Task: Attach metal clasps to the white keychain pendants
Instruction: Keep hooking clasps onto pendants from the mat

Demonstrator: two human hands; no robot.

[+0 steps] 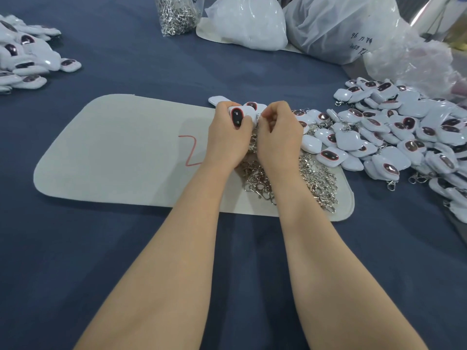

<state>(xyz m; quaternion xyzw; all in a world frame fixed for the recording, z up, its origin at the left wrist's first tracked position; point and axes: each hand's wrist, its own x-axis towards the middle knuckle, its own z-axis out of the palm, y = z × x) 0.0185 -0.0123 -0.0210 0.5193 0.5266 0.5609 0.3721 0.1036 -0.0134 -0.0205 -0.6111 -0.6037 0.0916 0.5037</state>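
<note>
Counts: two hands; two pendant heaps, the right heap point(394, 132) at 3 o'clock, the left heap point(25, 59) at 10 o'clock; one loose clasp pile point(316, 178); one bag of clasps point(177, 13) at 12 o'clock; one grey mat point(113, 152).
Left hand point(227, 140): fingers curled round a white pendant point(236, 117), above the mat's far edge.
Right hand point(275, 135): curled, thumb and forefinger pinching a metal clasp point(258, 116) at the pendant's 3 o'clock edge.
Pendant axis: dark oval faces the camera, long axis running 12 to 6.

We look from one head-worn wide-angle camera, facing forward and down at close range; the left hand point(225, 137) and right hand point(278, 138) sit mid-frame, the surface point(121, 248) spreading all round them.
</note>
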